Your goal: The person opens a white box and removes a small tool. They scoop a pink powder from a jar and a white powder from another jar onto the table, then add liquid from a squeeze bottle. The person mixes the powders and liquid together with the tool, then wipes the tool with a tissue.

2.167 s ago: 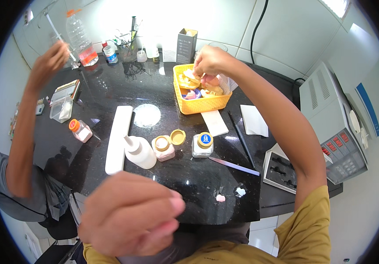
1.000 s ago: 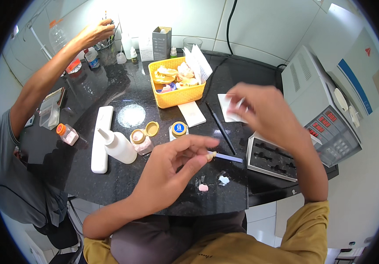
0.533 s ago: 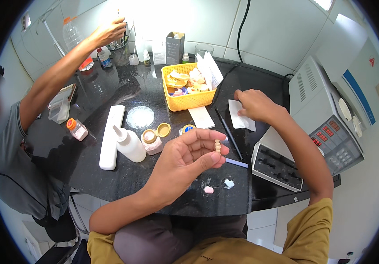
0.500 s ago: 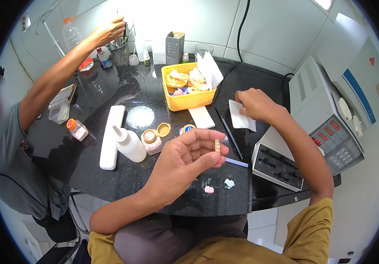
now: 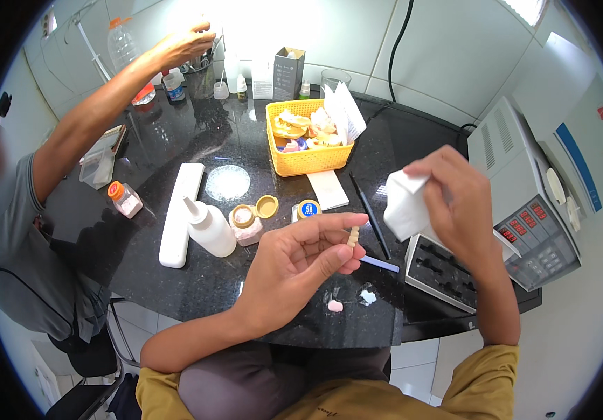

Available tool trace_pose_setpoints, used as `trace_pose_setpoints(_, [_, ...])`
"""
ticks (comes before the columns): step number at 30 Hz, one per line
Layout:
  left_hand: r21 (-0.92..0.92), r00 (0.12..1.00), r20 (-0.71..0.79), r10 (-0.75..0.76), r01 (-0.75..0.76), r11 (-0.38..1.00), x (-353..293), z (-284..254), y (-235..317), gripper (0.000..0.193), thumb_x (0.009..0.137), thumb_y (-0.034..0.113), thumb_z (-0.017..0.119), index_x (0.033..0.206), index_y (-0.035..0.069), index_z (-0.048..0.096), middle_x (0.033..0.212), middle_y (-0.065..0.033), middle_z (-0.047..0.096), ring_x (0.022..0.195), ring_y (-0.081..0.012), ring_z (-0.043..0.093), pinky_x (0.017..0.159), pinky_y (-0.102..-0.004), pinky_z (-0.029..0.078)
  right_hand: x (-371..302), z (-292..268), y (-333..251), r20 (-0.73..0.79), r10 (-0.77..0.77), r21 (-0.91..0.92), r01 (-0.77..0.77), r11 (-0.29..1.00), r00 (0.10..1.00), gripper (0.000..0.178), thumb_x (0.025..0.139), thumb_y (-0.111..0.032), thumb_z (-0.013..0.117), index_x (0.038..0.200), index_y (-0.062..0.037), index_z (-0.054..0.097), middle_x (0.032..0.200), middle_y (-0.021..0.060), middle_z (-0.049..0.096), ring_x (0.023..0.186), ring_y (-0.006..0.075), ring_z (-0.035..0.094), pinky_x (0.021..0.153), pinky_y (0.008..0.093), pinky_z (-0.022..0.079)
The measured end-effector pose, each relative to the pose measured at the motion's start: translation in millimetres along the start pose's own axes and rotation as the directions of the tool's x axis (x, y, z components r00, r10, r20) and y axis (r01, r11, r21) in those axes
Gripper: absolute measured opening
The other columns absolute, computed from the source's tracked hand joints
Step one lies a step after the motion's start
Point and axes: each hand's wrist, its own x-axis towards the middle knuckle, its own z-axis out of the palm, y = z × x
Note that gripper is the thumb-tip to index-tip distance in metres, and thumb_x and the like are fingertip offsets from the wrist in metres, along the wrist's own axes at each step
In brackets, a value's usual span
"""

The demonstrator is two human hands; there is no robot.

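Note:
Over the black counter, my left hand (image 5: pixel 291 269) pinches a small dental bridge (image 5: pixel 353 236), cream-coloured teeth in a row, between thumb and fingers. My right hand (image 5: pixel 459 199) is closed on a folded white tissue (image 5: pixel 404 213), raised above the counter to the right of the bridge. Below the left hand lie a small pink dab (image 5: pixel 335 306) and a pale blue dab (image 5: pixel 368 298) of material. A lilac stick (image 5: pixel 381 264) lies partly behind the left fingers. Beyond it rests a dark pen-like tool (image 5: pixel 371 218).
A yellow basket (image 5: pixel 312 162) holds dental models. Left of my hand stand an open powder jar (image 5: pixel 247 229), a white squeeze bottle (image 5: pixel 211 231) and a long white case (image 5: pixel 181 217). A black-lined tray (image 5: pixel 441 273) and a furnace-like machine (image 5: pixel 525 203) stand right. A co-worker's arm (image 5: pixel 98 115) reaches across far left.
My right hand has lifted the tissue off the counter and brought it up and to the right. My left hand keeps the bridge, now tilted slightly. The view has shifted a little.

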Motion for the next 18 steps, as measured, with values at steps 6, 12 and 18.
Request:
trace_pose_setpoints(6, [0.018, 0.999, -0.013, -0.047, 0.047, 0.999, 1, 3, 0, 0.04, 0.101, 0.006, 0.066, 0.138, -0.006, 0.058, 0.106, -0.0122, 0.073, 0.094, -0.0129, 0.069, 0.086, -0.0266, 0.058, -27, 2, -29, -0.051, -0.044, 0.131, 0.05, 0.99, 0.998, 0.013, 0.086, 0.0, 0.072, 0.098, -0.0043, 0.072, 0.088, 0.0109, 0.066, 0.073, 0.027, 0.068, 0.063, 0.0355, 0.054])
trace_pose_setpoints(12, [0.014, 0.991, -0.062, -0.121, 0.122, 0.992, 2, 3, -4, 0.034, 0.1, 0.005, 0.067, 0.131, -0.007, 0.06, 0.107, -0.0149, 0.074, 0.095, -0.0143, 0.071, 0.086, -0.0276, 0.06, -32, 3, -40, 0.075, -0.039, 0.279, 0.016, 0.96, 0.996, 0.022, 0.082, 0.003, 0.074, 0.102, -0.005, 0.071, 0.091, 0.0094, 0.067, 0.075, 0.0255, 0.069, 0.063, 0.0346, 0.055])
trace_pose_setpoints(18, [0.029, 0.99, -0.07, -0.124, 0.126, 0.992, 4, 1, -8, 0.016, 0.1, 0.004, 0.067, 0.113, -0.005, 0.064, 0.107, -0.0158, 0.074, 0.095, -0.0159, 0.073, 0.086, -0.0283, 0.061, -25, 12, -41, 0.118, -0.138, 0.392, 0.081, 0.916, 0.983, 0.019, 0.082, 0.0, 0.076, 0.1, -0.0051, 0.071, 0.096, 0.0089, 0.069, 0.079, 0.0263, 0.071, 0.064, 0.0346, 0.056])
